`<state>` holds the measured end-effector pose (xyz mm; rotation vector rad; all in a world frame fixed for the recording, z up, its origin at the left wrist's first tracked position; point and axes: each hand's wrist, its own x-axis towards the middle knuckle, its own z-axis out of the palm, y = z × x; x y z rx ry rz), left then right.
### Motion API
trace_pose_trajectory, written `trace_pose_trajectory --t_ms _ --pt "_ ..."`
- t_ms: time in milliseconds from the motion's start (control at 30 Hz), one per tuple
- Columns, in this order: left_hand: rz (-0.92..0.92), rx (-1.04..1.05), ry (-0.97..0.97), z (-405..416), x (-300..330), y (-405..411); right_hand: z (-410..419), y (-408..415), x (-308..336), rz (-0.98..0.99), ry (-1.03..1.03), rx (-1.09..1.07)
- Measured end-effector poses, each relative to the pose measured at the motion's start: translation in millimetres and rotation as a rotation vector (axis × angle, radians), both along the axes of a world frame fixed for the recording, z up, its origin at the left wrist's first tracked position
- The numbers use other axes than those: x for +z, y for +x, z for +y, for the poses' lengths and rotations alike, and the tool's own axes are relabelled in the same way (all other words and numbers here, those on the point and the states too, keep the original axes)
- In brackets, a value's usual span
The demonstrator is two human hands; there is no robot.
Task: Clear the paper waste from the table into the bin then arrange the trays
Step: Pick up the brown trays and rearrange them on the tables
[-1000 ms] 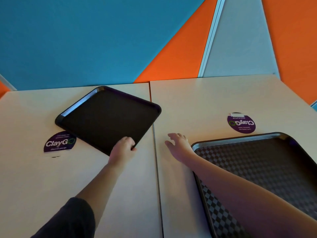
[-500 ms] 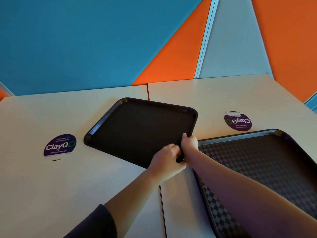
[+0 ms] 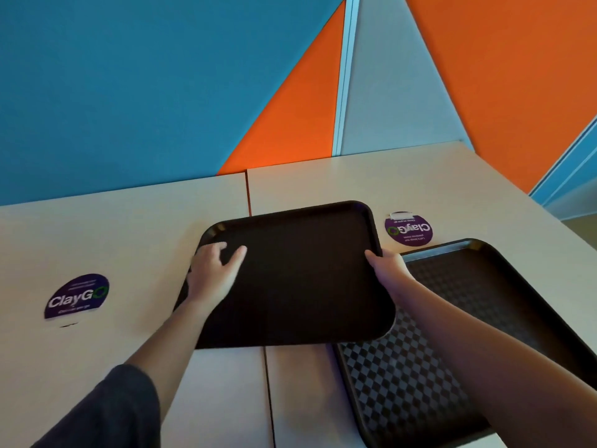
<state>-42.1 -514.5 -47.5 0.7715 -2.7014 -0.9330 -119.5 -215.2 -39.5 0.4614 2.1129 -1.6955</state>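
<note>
You have one view only, from the head camera: it looks forward and steeply down over the near edge of the tabletop, close above it, facing the far edge and the wall panels behind.

I read "ClayGO" in white on a round purple sticker stuck to the left table. A second purple sticker on the right table carries the same "ClayGO", upside down from my view. Small print under both logos is too fine to read.
</note>
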Motion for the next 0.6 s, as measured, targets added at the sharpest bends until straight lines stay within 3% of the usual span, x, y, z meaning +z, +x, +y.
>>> trace_pose_trajectory --t_ms 200,367,600 --pt "-0.197 0.187 0.008 4 -9 8 74 -7 0 -0.034 -0.041 -0.034" --pt "-0.189 0.245 0.332 41 -14 4 133 -16 5 -0.002 -0.102 -0.043" --pt "-0.152 0.196 0.306 111 -15 -2 211 -34 -4 0.006 -0.092 -0.021"
